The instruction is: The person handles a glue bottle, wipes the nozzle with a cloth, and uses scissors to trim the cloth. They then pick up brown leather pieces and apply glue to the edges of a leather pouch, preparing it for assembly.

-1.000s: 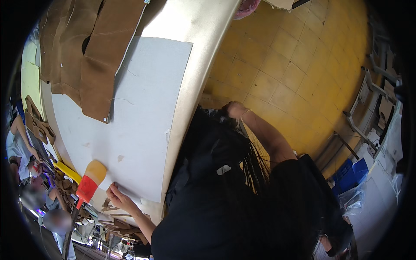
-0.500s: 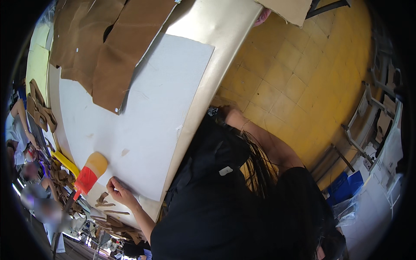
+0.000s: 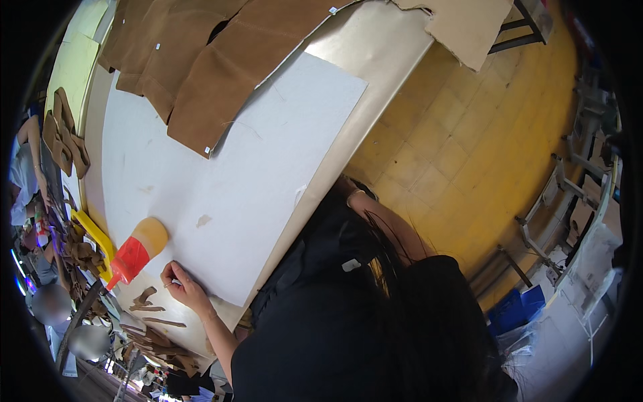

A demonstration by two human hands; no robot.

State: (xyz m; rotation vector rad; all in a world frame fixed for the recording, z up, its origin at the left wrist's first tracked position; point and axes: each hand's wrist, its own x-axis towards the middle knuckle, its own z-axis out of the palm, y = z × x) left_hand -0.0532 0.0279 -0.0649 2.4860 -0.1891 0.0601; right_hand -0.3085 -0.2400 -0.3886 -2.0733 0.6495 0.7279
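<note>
Showing matt, suede-like nap on brown pieces [image 3: 221, 87]. Looking smooth, matt and papery on white sheet [image 3: 268, 147], lightly scuffed. Gleaming glossy, metallic gold on table covering [image 3: 375, 40]. Appearing smooth, plastic on red-and-amber bottle [image 3: 140, 249]. Looking dull, ragged-edged on tan cardboard [image 3: 469, 30]. Shining faintly on yellow floor tiles [image 3: 429, 147]. Reading as matt cloth on black garment [image 3: 321, 328].

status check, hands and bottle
Left hand curled, seemingly empty. Right hand partly hidden, grip unclear. Bottle near left hand, untouched. Brown pieces overlap white sheet.
</note>
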